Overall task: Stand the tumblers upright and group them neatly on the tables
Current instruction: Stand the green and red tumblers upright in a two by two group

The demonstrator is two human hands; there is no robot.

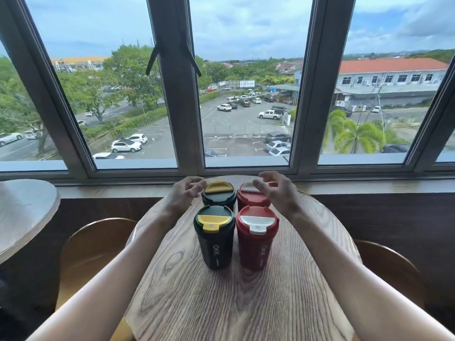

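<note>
Several tumblers stand upright in a tight square on the round wooden table (221,303). The near dark green tumbler (214,238) has a yellow lid, and the near red tumbler (256,237) beside it has a white lid. Behind them stand the far dark green tumbler (218,194) and the far red tumbler (251,196). My left hand (183,193) hovers just left of the far green one, fingers curled and apart, holding nothing. My right hand (277,190) hovers over the right side of the far red one, fingers spread, gripping nothing.
A second wooden table (22,210) sits at the left. Two curved wooden chair backs (91,244) (384,264) flank my table. A window sill (369,188) and large window frames (177,94) close off the far side.
</note>
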